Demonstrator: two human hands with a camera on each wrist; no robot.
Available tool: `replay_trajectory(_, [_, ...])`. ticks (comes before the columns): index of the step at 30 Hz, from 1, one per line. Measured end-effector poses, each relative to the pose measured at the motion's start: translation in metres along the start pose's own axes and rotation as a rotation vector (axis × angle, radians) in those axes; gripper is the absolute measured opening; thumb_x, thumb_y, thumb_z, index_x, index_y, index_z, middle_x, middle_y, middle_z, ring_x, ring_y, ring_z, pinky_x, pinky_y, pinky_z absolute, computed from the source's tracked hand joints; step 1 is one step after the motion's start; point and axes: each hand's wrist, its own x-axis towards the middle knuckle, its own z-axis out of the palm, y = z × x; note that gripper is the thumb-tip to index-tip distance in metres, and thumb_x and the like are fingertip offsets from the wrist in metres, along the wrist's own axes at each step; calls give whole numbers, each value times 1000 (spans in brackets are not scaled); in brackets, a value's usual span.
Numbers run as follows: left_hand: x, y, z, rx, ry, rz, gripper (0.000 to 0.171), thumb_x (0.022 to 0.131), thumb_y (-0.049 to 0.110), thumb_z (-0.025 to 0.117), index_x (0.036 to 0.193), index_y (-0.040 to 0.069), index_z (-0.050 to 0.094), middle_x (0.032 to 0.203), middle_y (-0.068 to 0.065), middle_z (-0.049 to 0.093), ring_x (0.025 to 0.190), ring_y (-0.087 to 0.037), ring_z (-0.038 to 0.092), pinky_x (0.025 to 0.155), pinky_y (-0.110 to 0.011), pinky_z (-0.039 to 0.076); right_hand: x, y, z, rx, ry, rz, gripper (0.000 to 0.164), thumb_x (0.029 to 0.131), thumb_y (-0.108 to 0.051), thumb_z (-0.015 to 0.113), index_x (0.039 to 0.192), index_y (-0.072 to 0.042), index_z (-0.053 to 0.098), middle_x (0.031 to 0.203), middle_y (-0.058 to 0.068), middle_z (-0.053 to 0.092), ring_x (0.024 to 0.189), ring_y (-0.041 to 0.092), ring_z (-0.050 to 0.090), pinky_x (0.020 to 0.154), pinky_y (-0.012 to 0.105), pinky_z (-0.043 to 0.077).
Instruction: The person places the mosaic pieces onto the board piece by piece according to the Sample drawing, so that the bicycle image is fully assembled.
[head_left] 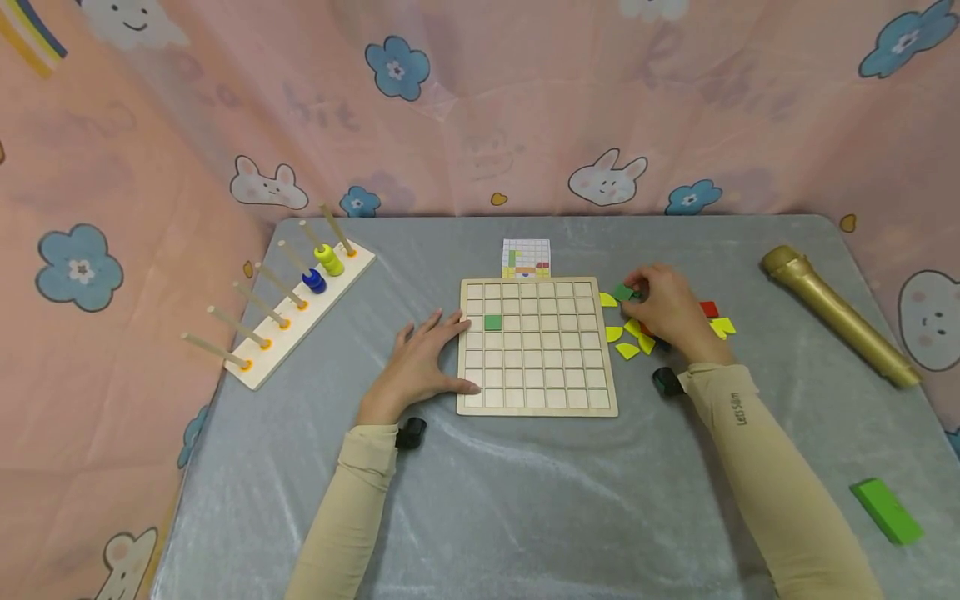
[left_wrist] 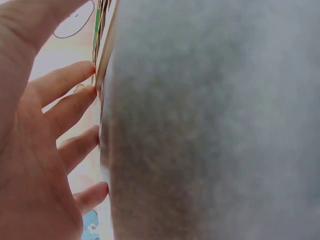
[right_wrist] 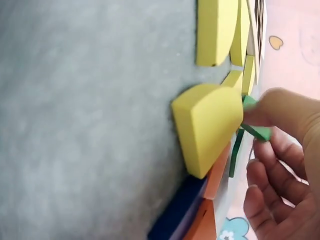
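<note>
A wooden grid board [head_left: 537, 412] lies in the middle of the table, with one green square tile [head_left: 492, 322] in its upper left part. My left hand [head_left: 416, 367], fingers spread, rests at the board's left edge, the thumb over its lower left corner. Right of the board, my right hand [head_left: 667, 308] pinches another green tile [right_wrist: 259, 131] between thumb and fingers. Around that hand lie several yellow curved pieces [head_left: 627, 351], a red piece [head_left: 708, 309], and orange pieces [right_wrist: 216, 172] beside a dark blue one [right_wrist: 177, 210]. The hand partly hides this pile in the head view.
A small printed pattern card [head_left: 527, 250] touches the board's far edge. To the left stands a slanted peg rack [head_left: 255, 373] with blue and yellow-green rings. A gold microphone [head_left: 840, 317] lies at the right, and a green block [head_left: 887, 511] lies near the front right.
</note>
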Motion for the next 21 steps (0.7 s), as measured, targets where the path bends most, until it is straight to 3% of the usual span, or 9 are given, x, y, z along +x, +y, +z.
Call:
replay_trajectory(7, [0, 0, 0, -5, -5, 2, 110, 74, 49, 96, 165, 22, 42, 176, 4, 27, 167, -26, 14, 132, -64, 5, -2, -7, 2, 10, 59, -61, 20, 101, -5, 69, 117, 7, 70, 111, 28, 69, 98, 40, 62, 88, 56, 54])
replay_trajectory(13, [0, -1, 0, -3, -2, 3, 109, 74, 49, 96, 165, 22, 42, 176, 5, 27, 167, -26, 14, 132, -64, 5, -4, -29, 11, 43, 149, -202, 20, 102, -8, 71, 116, 5, 76, 105, 25, 73, 91, 37, 63, 76, 47, 49])
replay_trajectory(21, [0, -1, 1, -6, 1, 1, 109, 74, 49, 96, 165, 22, 43, 176, 4, 28, 167, -26, 15, 132, -64, 5, -2, -72, 35, 204, 59, -248, 20, 102, -6, 71, 118, 4, 77, 105, 23, 75, 93, 34, 62, 76, 40, 45])
